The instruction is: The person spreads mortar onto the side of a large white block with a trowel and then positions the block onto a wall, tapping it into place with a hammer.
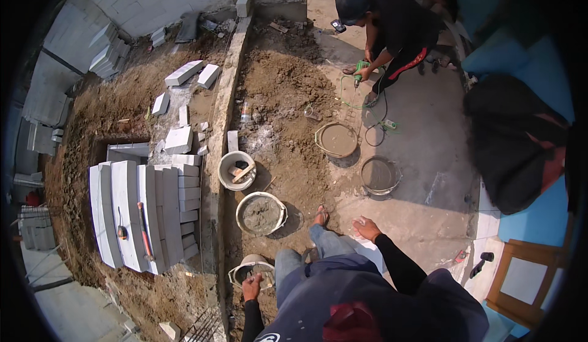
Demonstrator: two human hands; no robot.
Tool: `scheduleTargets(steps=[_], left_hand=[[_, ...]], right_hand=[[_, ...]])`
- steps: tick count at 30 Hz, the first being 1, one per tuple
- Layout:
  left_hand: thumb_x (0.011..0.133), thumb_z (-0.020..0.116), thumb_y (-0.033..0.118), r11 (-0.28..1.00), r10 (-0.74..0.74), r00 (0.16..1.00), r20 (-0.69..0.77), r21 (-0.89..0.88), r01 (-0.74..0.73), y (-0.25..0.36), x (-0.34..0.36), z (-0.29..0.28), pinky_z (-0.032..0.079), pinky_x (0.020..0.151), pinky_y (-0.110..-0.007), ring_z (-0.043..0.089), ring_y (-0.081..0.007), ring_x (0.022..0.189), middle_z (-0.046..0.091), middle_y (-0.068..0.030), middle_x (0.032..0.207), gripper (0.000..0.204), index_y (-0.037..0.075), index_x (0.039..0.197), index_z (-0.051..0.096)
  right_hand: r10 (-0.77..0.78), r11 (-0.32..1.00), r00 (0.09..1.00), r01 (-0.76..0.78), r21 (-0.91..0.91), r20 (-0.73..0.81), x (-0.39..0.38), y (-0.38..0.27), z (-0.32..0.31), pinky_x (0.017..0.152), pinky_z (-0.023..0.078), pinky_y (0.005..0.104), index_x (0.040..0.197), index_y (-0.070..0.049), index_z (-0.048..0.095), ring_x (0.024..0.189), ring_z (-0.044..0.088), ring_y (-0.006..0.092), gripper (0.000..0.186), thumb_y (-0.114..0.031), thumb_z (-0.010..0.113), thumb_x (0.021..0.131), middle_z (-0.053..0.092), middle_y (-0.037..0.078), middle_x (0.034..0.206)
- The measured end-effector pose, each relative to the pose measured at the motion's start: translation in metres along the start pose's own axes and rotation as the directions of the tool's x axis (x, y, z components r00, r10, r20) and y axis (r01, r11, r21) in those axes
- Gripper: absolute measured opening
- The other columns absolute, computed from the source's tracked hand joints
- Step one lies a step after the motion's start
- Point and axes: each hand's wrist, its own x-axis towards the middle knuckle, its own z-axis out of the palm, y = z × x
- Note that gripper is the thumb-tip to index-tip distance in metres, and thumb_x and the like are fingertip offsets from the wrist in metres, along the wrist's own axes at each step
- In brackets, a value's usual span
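My left hand point(252, 287) is closed at the lower centre, over the near bucket point(235, 276) of grey material; I cannot make out what, if anything, it grips. My right hand point(366, 228) is open, fingers apart and slightly bent, above a pale flat piece point(373, 254) beside my leg. A white bucket of wet grey mix point(259, 215) sits just ahead of my foot. Farther up stand a bucket point(236, 171) with scraps inside, a bucket of brown liquid point(339, 138) and a darker bucket point(379, 175).
A co-worker point(392, 29) bends over a green drill point(361, 72), its cable on the concrete. A low concrete edge point(225, 121) runs at left beside soil, pale block stacks point(107, 213) with tools on top, and a pit. Blue wall point(533, 219) and dark hanging cloth point(508, 140) at right.
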Motion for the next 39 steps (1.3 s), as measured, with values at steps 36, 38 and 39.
scheduleTargets(steps=[36,38,39], left_hand=[[0.081,0.078,0.033,0.984,0.003,1.0,-0.027,-0.177,-0.007,0.366,0.357,-0.044,0.055,0.076,-0.035,0.071,-0.0191,0.082,0.076,-0.0112,0.092,0.042,0.002,0.108,0.077],[0.079,0.076,0.032,0.959,-0.18,0.978,-0.104,-0.239,0.151,0.333,0.354,-0.07,0.055,0.075,-0.038,0.072,-0.0225,0.081,0.077,-0.013,0.094,0.039,0.005,0.106,0.078],[0.079,0.074,0.033,0.96,-0.209,0.967,-0.148,-0.218,0.174,0.314,0.356,-0.089,0.055,0.077,-0.04,0.073,-0.0256,0.082,0.077,-0.0147,0.096,0.038,0.008,0.107,0.078]], right_hand=[[0.215,0.965,0.936,-0.159,0.21,-0.279,0.157,-0.271,-0.076,0.059,0.054,0.0382,0.124,-0.013,0.062,0.072,0.069,0.0223,0.037,-0.037,0.059,0.095,0.069,0.009,0.095],[0.252,0.956,0.944,-0.207,0.21,-0.213,0.164,-0.288,-0.074,0.058,0.054,0.0384,0.122,-0.013,0.062,0.07,0.068,0.0215,0.036,-0.037,0.06,0.094,0.068,0.008,0.092],[0.259,0.953,0.952,-0.225,0.202,-0.161,0.174,-0.302,-0.065,0.057,0.054,0.0385,0.121,-0.013,0.062,0.07,0.068,0.0211,0.036,-0.037,0.06,0.094,0.067,0.007,0.091]])
